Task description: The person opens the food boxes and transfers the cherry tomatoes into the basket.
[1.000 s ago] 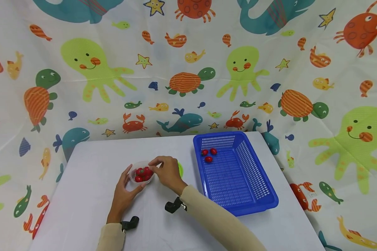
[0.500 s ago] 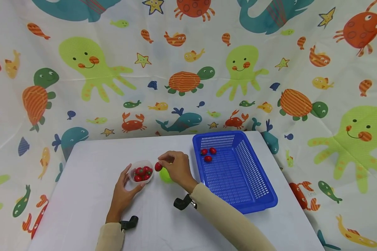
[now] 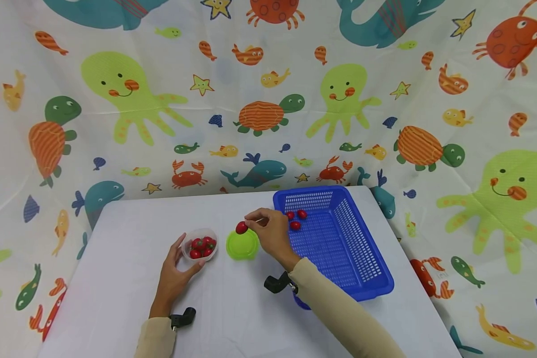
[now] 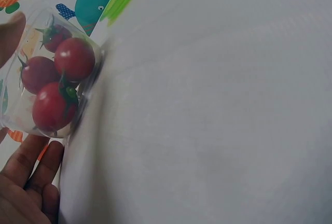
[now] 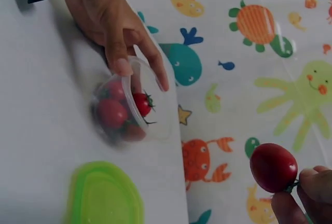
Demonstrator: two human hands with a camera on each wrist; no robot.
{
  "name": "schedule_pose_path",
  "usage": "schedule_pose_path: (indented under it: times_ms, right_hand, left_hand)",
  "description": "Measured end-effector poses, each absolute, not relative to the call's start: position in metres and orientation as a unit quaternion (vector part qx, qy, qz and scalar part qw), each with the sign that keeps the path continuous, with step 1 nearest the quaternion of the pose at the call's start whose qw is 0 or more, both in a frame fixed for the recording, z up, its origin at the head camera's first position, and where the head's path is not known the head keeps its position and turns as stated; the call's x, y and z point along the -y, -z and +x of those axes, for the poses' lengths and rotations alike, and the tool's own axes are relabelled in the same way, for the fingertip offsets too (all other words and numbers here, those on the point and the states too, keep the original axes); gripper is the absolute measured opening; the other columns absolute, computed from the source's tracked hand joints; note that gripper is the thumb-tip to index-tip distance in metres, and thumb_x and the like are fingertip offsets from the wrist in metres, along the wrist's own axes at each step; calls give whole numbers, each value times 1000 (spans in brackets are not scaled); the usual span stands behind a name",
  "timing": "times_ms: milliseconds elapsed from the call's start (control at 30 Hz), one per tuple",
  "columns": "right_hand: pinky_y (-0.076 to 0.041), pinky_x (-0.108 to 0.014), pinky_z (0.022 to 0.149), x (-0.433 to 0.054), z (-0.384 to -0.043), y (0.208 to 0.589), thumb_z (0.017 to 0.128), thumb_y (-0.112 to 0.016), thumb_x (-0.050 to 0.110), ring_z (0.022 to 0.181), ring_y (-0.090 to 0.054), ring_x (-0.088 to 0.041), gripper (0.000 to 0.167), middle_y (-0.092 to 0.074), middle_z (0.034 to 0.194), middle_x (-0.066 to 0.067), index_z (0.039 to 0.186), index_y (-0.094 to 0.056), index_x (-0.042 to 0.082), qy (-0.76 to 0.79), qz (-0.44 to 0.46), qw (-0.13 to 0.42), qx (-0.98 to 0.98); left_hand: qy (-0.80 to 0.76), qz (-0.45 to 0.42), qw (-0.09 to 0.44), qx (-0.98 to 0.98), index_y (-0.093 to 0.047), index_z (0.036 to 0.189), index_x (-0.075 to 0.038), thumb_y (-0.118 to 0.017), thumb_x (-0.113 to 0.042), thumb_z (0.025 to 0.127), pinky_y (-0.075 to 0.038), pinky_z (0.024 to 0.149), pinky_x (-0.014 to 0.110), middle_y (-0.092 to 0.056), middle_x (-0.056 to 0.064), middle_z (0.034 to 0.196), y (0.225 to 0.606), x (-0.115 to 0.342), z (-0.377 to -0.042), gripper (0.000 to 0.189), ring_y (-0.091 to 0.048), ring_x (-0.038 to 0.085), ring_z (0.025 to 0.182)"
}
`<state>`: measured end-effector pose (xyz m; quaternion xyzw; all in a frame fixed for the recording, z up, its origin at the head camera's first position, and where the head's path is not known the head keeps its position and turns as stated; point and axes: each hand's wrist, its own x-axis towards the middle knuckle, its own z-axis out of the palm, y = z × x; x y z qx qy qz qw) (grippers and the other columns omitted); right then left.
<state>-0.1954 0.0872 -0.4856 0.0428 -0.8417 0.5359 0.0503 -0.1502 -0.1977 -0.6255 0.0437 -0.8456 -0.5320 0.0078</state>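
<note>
1. The held tomato (image 5: 274,168) hangs in the air from its green stem end; in the head view it overlaps the far edge of the green lid (image 3: 242,246), though its height cannot be told.
2. The right hand (image 3: 274,234) pinches that stem between its fingertips. This looks the weakest point: if the stem tore or slipped, the smooth fruit could drop and roll.
3. The clear cup (image 3: 202,232) stands left of the lid, with at least four tomatoes (image 3: 196,243) inside.
4. The left hand (image 3: 174,271) holds the cup, thumb and fingers on opposite sides. A hard squeeze could flex the wall, if it is as thin as it looks; a sideways tug could tip it.
5. To the right, the blue basket (image 3: 326,253) carries three loose tomatoes (image 3: 295,225) near its far left corner; a knock from the sleeve (image 3: 340,308) passing over its near side could set them rolling.
</note>
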Motion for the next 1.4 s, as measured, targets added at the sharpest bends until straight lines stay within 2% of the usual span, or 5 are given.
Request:
schedule_pose_path:
  times_ms: [467, 767, 1000, 1267, 1400]
  right_hand:
    - [-65, -30, 78, -125, -198, 484, 96, -80, 15, 87, -74, -15, 10, -81, 102, 2, 105, -83, 17, -547, 26, 85, 833]
    - [-66, -31, 87, -154, -201, 488, 96, -79, 14, 94, -77, -17, 15, -81, 107, 1, 111, -82, 13, -557, 0, 85, 826]
    - [-67, -42, 86, -172, -202, 488, 98, -78, 14, 93, -76, -21, 14, -80, 108, -2, 111, -82, 13, -561, -24, 78, 824]
    - [-66, -29, 81, -189, -203, 498, 98, -77, 12, 93, -75, -24, 12, -80, 109, -3, 109, -82, 16, -542, -37, 82, 836]
    - [-65, -31, 84, -197, -203, 499, 98, -77, 13, 94, -75, -23, 10, -80, 107, -3, 106, -82, 17, -529, -49, 84, 843]
  left_hand:
    - [531, 40, 11, 846, -26, 169, -34, -86, -38, 89, -29, 128, 63, -39, 11, 172, 626, 197, -151, 100, -34, 41, 160]
    - [527, 42, 7, 849, -25, 170, -33, -85, -39, 90, -29, 128, 63, -36, 12, 173, 624, 196, -151, 100, -33, 43, 160]
    - [526, 45, 9, 849, -24, 169, -35, -85, -40, 90, -30, 128, 63, -34, 11, 174, 625, 197, -150, 100, -33, 42, 160]
    - [526, 47, 8, 849, -24, 169, -35, -85, -41, 90, -29, 128, 64, -34, 12, 174, 625, 196, -150, 100, -33, 42, 161]
    - [525, 49, 8, 850, -25, 170, -35, -85, -42, 90, -30, 127, 65, -34, 13, 174, 625, 197, -150, 100, -33, 43, 160]
